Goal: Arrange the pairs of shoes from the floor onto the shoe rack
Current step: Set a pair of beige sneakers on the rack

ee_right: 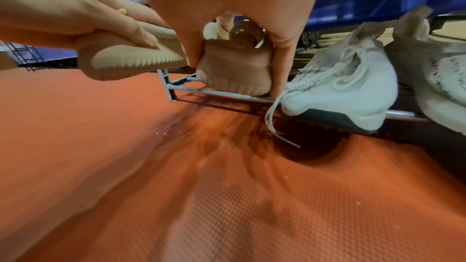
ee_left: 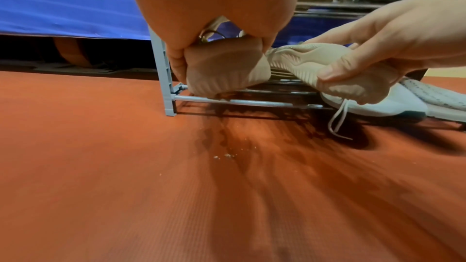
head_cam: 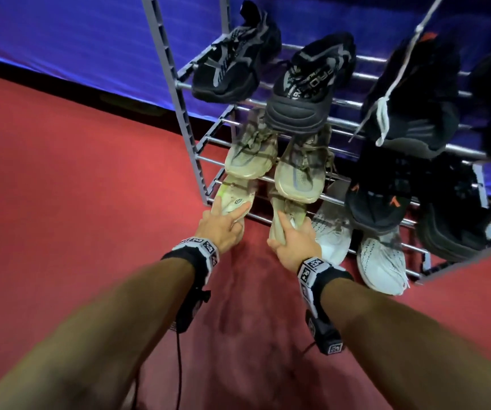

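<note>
A pair of beige sneakers lies at the left end of the grey metal shoe rack's [head_cam: 185,113] bottom tier, toes inward. My left hand [head_cam: 228,221] grips the heel of the left beige shoe [head_cam: 233,199]; in the left wrist view its fingers [ee_left: 177,67] clasp that heel [ee_left: 227,79] right over the front bar. My right hand [head_cam: 293,233] grips the heel of the right beige shoe [head_cam: 285,213], also seen from the right wrist as the heel [ee_right: 237,81] held between thumb and fingers [ee_right: 279,79].
A white knit pair [head_cam: 334,235] sits on the bottom tier just right of my right hand, one lace hanging down. An olive pair [head_cam: 251,155] fills the tier above, black sneakers [head_cam: 306,84] the upper tiers and right side. Red mat floor [head_cam: 75,202], blue wall behind.
</note>
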The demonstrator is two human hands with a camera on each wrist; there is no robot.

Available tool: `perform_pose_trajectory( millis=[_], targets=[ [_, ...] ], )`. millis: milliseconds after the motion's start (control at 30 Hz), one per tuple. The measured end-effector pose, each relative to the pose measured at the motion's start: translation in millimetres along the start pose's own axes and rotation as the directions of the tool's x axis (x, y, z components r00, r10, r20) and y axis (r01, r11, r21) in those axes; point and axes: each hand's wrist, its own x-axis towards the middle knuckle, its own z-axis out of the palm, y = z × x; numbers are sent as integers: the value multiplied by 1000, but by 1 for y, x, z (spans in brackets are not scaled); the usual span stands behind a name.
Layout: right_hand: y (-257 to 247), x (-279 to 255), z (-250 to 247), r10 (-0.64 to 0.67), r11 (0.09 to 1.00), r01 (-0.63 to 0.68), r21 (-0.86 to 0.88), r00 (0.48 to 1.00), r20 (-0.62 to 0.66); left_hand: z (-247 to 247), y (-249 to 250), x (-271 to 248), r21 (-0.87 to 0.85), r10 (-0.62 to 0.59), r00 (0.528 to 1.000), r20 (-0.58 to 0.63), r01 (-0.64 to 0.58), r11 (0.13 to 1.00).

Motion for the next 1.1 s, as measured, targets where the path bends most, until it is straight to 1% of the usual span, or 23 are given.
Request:
perform_pose_trajectory(
  millis=[67,167,300,367,433,633,733,867,967,1100],
  targets=[
    [-2,11,4,10,1000,-10,13,998,-55,6,-6,21,10,41,999,-24,-40,999],
    [-6,33,4,19,999,-16,31,996,-83,16,-9,47,18,96,993,-72,-95,995],
    [-5,54,5,42,995,-49,-89,996,-85,28,-10,74,67,126,989,-84,-120,990],
    [-5,58,9,57,990,-67,-125,995,-87,32,-10,81,69,130,988,-78,-124,990],
    [-8,60,17,67,990,-74,-122,996,-64,36,-12,83,80,138,988,-72,-132,988],
    [-10,59,32,64,990,-66,-122,998,-19,35,-16,87,185,184,981,-56,-171,968],
    [-9,58,29,36,994,-37,-106,999,-16,32,-15,85,214,138,990,-27,-129,968],
    [-14,45,25,54,995,-58,-81,998,-45,21,-10,75,158,39,998,46,-46,986],
    [-18,26,18,60,995,-63,-78,997,-42,8,-5,55,132,-21,998,67,12,991],
    [-21,-6,1,13,997,-17,-82,999,-52,-18,6,15,158,-76,995,72,64,985]
  ],
)
